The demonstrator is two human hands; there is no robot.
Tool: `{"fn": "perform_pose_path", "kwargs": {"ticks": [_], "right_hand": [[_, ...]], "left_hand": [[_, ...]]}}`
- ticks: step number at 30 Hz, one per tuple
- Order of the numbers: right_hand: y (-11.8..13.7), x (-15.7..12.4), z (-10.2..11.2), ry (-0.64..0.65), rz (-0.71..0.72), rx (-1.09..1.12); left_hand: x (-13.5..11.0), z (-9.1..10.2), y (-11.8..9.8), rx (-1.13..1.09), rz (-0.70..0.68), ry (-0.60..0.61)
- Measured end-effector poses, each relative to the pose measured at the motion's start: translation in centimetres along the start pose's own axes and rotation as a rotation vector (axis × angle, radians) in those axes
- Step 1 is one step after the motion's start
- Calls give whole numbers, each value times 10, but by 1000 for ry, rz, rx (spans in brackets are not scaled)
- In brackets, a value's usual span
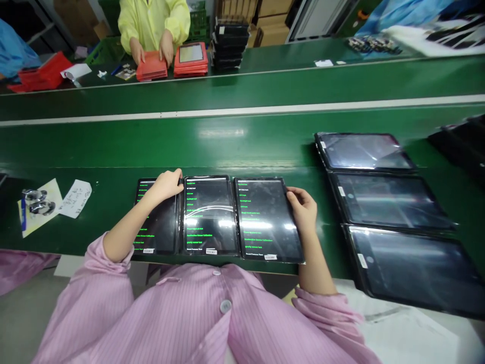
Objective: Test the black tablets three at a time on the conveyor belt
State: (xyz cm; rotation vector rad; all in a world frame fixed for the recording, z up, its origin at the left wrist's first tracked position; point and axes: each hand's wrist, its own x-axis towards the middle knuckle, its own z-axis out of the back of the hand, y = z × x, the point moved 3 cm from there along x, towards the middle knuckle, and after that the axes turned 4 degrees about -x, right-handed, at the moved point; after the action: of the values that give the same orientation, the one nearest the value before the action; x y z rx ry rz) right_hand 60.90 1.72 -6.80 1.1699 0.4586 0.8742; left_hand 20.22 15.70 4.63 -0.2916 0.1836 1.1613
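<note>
Three lit tablets lie side by side on the green bench in front of me, each showing green test text. My left hand [166, 184] rests on the top right corner of the left tablet [159, 227], fingers curled over its edge beside the middle tablet [208, 215]. My right hand [302, 207] grips the right edge of the right tablet [265, 217], fingers bent around it.
Three dark tablets [386, 202] lie in a column at the right. Paper slips [76, 198] and a small metal part [38, 202] sit at the left. Across the green conveyor [242, 136], a person in yellow [153, 23] handles red cases [151, 66] beside a stack of black trays [229, 43].
</note>
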Motion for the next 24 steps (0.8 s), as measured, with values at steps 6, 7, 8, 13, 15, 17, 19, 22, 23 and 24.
{"fn": "perform_pose_path", "kwargs": {"ticks": [6, 7, 8, 13, 15, 17, 19, 22, 23, 24], "right_hand": [[-3, 0, 0, 7, 0, -1], [-3, 0, 0, 3, 2, 1], [-2, 0, 0, 0, 4, 3], [1, -2, 0, 7, 12, 0], [0, -1, 0, 4, 17, 0], [-3, 0, 0, -11, 27, -3], [-7, 1, -1, -29, 39, 2], [-10, 2, -2, -36, 57, 21], [-9, 2, -2, -35, 62, 24], [-7, 2, -2, -33, 65, 22]], "left_hand": [[-2, 0, -7, 12, 1, -13], [-2, 0, -8, 8, 1, -11], [-3, 0, -8, 4, 4, -12], [-2, 0, -8, -4, 19, -30], [-3, 0, -9, -7, 24, -30], [-3, 1, -10, -12, 31, -22], [-4, 3, -11, -16, 34, -17], [-4, 4, -12, -14, 39, -14], [-4, 4, -13, -12, 41, -13], [-4, 3, -13, -10, 42, -13]]}}
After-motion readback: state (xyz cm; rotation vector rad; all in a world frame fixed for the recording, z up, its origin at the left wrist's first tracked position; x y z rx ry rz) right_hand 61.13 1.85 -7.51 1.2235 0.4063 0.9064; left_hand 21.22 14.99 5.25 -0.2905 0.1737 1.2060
